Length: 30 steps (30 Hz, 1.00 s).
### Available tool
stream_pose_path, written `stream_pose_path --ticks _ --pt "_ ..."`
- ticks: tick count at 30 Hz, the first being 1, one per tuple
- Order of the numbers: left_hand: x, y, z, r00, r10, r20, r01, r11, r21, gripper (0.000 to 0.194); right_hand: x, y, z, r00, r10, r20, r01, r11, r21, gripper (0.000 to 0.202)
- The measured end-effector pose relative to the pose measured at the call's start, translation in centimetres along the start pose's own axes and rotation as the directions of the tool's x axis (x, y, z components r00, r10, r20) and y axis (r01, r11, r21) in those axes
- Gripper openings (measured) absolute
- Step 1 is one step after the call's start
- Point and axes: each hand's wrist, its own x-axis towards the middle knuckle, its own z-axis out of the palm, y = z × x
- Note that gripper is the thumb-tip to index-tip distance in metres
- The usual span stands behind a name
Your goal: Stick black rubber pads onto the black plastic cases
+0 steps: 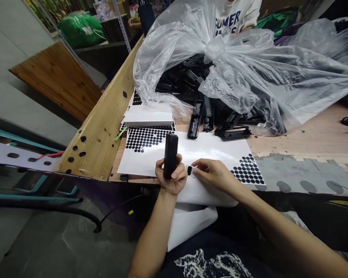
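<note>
- Grip, left: fingers and thumb of my left hand (174, 181) are closed around a ribbed black piece (171, 154), held upright above the front edge of the table (301, 135).
- Grip, right: thumb and fingers of my right hand (213, 172) are drawn together at a small black dot (189, 170), just beside the held piece. I cannot tell whether the dot is on a fingertip or on the white material behind it.
- Under both hands: white sheet (205, 148), black dots in a block at its left and another at its right corner. Glare on its middle.
- On the left block's far side: flat white box (147, 117).
- Beyond the sheet: heap of black parts (194, 125), partly under a clear plastic bag (174, 50); nearest parts touch the sheet's far edge.
- Right of sheet: grey mat (301, 173) with round marks. Left: wooden board (101, 127) with black spots.
- Writing: white shirt (251, 13) of a person across the table reads "UMER" in dark capitals, the letter before it partly hidden; second line obscured by plastic.
- My dark top (214, 262): white print, illegible.
</note>
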Motion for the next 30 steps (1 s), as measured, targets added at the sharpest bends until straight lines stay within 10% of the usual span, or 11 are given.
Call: stream_pose_path --ticks 30 --pt "0.3 -0.7 0.4 0.995 0.027 -0.092 -0.007 0.978 0.211 0.034 0.9 1.0 0.3 0.997 -0.080 -0.005 0.079 0.974 0.211 0.034"
